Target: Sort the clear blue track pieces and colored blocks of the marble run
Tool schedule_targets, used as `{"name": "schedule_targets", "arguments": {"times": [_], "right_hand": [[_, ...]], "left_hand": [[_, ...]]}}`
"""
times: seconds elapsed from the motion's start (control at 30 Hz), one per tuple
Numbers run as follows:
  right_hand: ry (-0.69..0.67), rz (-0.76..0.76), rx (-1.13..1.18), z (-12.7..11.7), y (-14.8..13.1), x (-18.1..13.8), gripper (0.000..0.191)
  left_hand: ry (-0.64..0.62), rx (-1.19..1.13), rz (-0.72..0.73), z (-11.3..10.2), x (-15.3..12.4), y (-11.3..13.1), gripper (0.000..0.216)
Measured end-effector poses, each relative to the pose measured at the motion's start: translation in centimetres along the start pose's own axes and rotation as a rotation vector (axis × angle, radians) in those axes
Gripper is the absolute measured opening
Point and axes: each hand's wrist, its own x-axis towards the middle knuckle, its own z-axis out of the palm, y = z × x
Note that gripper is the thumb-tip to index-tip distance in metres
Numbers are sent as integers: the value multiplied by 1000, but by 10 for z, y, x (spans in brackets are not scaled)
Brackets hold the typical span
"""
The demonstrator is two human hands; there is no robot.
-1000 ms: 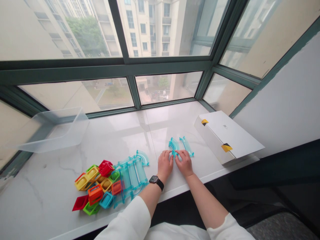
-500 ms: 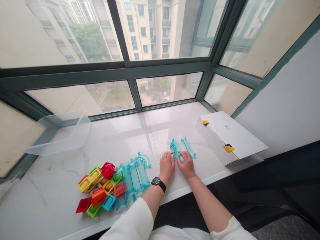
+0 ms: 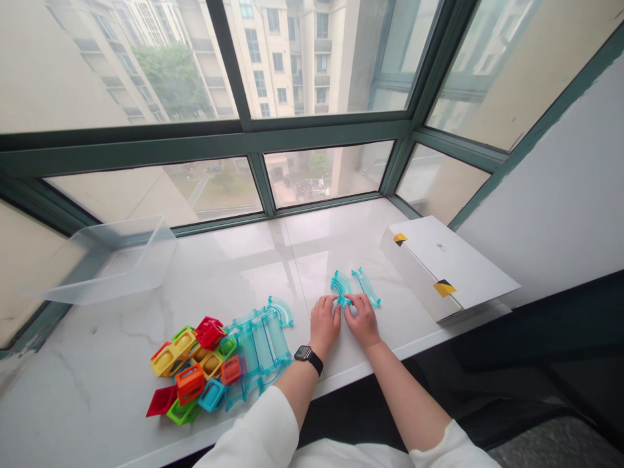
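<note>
On the white marble sill, my left hand [image 3: 325, 323] and my right hand [image 3: 363, 318] sit side by side with their fingers pinched on translucent teal track pieces. A curved track piece [image 3: 339, 285] lies at my left fingertips. A straight track piece [image 3: 366, 286] runs from my right fingertips toward the window. The two pieces meet under my fingers, where the join is hidden. A black watch [image 3: 307, 355] is on my left wrist.
A pile of more teal track pieces [image 3: 263, 341] and coloured square blocks [image 3: 190, 364] lies to the left. An empty clear plastic bin [image 3: 110, 260] stands at the far left. A white cardboard box [image 3: 446, 273] sits on the right, near the wall.
My hands have stayed on the teal pieces with only slight finger shifts. The view dipped a little one second ago, then held still.
</note>
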Motion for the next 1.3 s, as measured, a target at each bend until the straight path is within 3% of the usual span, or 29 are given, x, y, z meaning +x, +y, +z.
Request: {"name": "schedule_targets", "arguments": {"times": [0.43, 1.3], "right_hand": [[55, 8, -4, 1, 0, -1, 35], [39, 58, 24, 6, 6, -5, 35]], "left_hand": [[1, -2, 12, -1, 0, 0, 24], [-10, 50, -8, -2, 1, 3, 23]]}}
